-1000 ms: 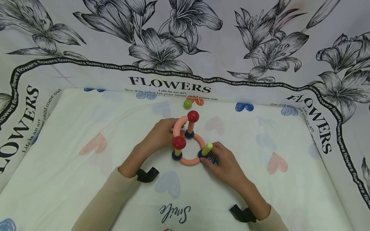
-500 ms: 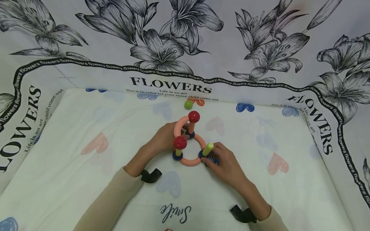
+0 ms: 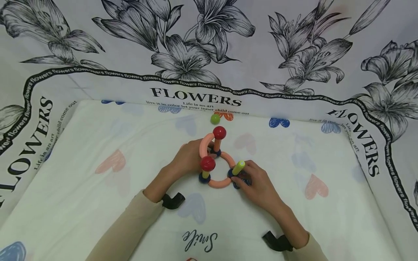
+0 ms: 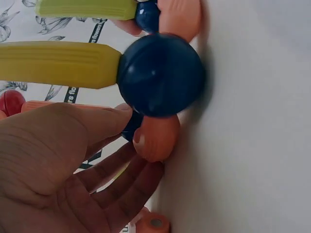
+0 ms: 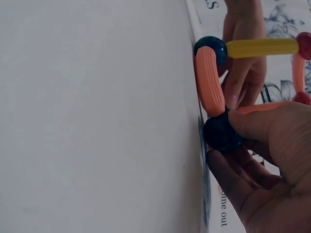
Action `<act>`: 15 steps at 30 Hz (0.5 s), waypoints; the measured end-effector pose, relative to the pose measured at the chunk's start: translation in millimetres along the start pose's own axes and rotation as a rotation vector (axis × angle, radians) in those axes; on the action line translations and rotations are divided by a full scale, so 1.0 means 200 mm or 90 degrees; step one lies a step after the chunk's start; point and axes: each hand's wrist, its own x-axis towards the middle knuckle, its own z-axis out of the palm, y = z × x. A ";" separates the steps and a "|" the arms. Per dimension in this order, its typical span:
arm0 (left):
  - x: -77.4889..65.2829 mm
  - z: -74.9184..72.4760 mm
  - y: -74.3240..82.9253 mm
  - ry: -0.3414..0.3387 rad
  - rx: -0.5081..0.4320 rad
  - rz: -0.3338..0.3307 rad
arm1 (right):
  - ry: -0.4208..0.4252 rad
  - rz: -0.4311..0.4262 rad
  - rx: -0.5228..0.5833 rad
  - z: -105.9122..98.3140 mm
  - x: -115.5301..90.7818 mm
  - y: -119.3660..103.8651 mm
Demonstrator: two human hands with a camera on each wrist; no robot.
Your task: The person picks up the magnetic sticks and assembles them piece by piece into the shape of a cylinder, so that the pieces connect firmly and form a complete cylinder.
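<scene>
A frame of magnetic rods and balls stands on the cloth, its base ring made of curved orange rods [image 3: 219,183] and dark blue balls [image 3: 204,178]. Two red balls [image 3: 219,132] top its uprights, and a curved orange rod [image 3: 204,145] links them. My left hand [image 3: 188,157] is at the ring's left side; in the left wrist view its thumb and fingers grip a curved orange base rod [image 4: 158,138] beside a blue ball. My right hand [image 3: 261,183] pinches the right-hand blue ball [image 5: 222,132]. From that ball a yellow-green rod [image 3: 238,168] rises, tilted, its upper end bare.
A loose green ball [image 3: 215,119] lies beyond the frame, near the back edge of the heart-print cloth [image 3: 274,217]. In the left wrist view, an orange rod's end [image 4: 154,223] shows below the left hand. A flower-print cloth [image 3: 254,65] borders the back and sides.
My left hand has shifted slightly right and nearer, its fingers further in around the ring's left side. The right hand keeps its pinch on the ball. The head view has turned a little.
</scene>
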 end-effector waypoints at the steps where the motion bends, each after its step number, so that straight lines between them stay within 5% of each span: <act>1: 0.00 0.00 0.00 0.005 -0.012 -0.005 | -0.002 -0.002 0.004 0.00 0.00 0.00; 6: -0.03 0.00 -0.03 0.033 -0.053 -0.006 | -0.021 -0.003 0.030 -0.01 0.02 0.01; 15: -0.04 -0.01 -0.02 0.027 -0.033 0.009 | -0.033 0.001 0.052 -0.03 0.04 0.04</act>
